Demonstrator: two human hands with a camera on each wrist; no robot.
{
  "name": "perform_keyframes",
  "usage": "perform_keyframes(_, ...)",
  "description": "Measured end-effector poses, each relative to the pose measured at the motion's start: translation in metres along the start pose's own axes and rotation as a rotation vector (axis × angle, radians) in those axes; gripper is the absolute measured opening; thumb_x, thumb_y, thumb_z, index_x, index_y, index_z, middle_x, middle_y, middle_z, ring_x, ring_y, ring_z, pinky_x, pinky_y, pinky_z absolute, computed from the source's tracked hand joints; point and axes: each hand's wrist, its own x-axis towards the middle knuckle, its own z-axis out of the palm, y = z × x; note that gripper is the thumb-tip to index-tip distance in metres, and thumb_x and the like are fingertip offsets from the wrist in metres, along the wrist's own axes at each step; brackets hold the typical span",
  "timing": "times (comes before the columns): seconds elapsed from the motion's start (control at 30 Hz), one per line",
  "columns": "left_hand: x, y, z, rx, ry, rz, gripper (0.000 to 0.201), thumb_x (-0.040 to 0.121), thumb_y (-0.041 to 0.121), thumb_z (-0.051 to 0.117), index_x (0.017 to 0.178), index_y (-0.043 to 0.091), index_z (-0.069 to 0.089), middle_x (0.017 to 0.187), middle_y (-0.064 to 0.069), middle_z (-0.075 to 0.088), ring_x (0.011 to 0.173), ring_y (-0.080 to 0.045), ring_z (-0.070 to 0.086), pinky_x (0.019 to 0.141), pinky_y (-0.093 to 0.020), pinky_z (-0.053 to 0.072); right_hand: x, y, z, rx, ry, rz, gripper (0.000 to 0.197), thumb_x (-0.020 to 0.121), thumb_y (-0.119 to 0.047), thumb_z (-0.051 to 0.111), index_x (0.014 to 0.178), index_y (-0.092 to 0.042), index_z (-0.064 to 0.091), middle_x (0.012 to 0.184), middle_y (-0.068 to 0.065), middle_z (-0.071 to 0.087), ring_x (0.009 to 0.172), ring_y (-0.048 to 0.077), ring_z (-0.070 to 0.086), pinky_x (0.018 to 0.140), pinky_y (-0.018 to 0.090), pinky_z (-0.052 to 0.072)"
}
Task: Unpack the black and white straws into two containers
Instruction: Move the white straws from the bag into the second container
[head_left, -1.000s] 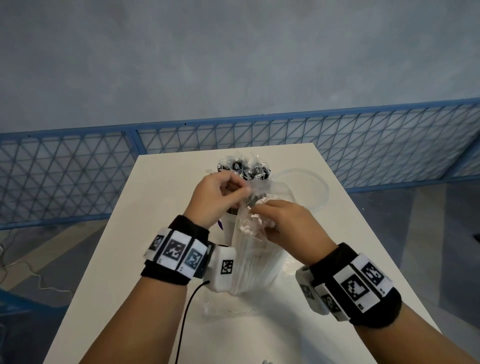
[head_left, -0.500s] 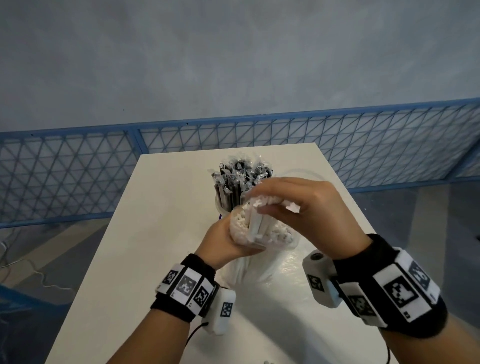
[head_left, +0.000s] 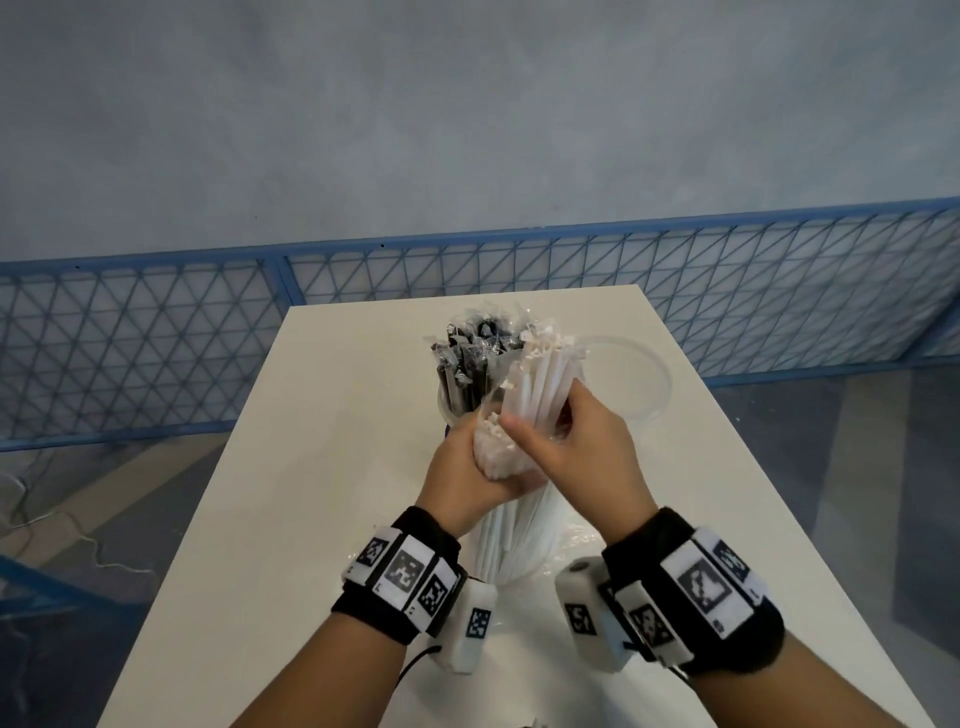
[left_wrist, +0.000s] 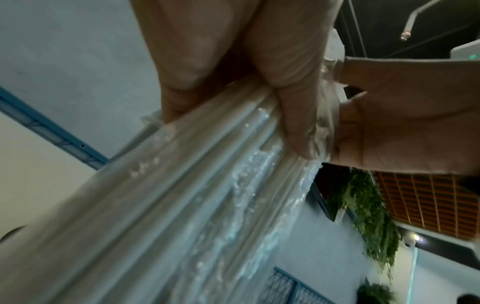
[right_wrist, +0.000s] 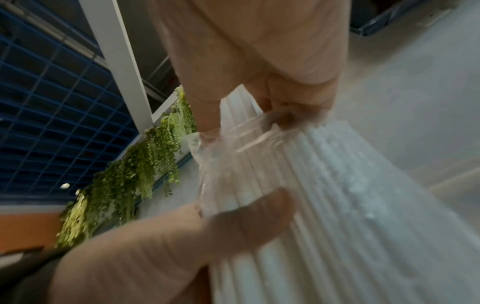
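Black straws sit upright in a clear cup, just left of the white straws and behind both hands. Left hand is wrapped round the plastic pack of white straws, holding it over the worktop. Right hand grips a fistful of white straws sticking out of the pack's top. Empty clear container sits just right of them.
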Motion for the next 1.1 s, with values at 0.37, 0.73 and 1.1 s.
perform_keyframes(0.37,0.002,-0.003,0.006,0.039,-0.004,-0.047,0.074,0.057,0.020,0.087,0.121,0.027,0.051,0.097,0.013,0.070,0.090,0.000,0.066,0.075,-0.012,0.049,0.019,0.007,0.005,0.298,0.081,0.049,0.012,0.073,-0.027,0.077,0.075,-0.016,0.072,0.075,0.005,0.072,0.072,0.015,0.070,0.068,0.034,0.057)
perform_keyframes(0.73,0.016,0.043,-0.025,0.023,0.136,0.208,0.019,0.082,0.024,0.067,0.100,0.020,0.063,0.096,0.004,0.065,0.085,-0.002,0.060,0.073,-0.014,0.049,0.024,0.009,0.000,0.291,0.053,0.010,0.016,0.076,-0.023,0.075,0.083,-0.009,0.072,0.080,0.010,0.073,0.075,0.019,0.070,0.070,0.040,0.057)
perform_keyframes(1.1,0.031,0.039,-0.033,0.078,0.355,0.140,0.018,0.084,0.015,0.064,0.068,0.012,0.060,0.066,0.001,0.062,0.058,-0.012,0.058,0.066,-0.028,0.050,0.038,-0.008,-0.037,0.634,0.105,-0.079,0.012,0.083,-0.009,0.066,0.073,-0.014,0.069,0.074,-0.002,0.071,0.076,0.013,0.068,0.075,0.030,0.056)
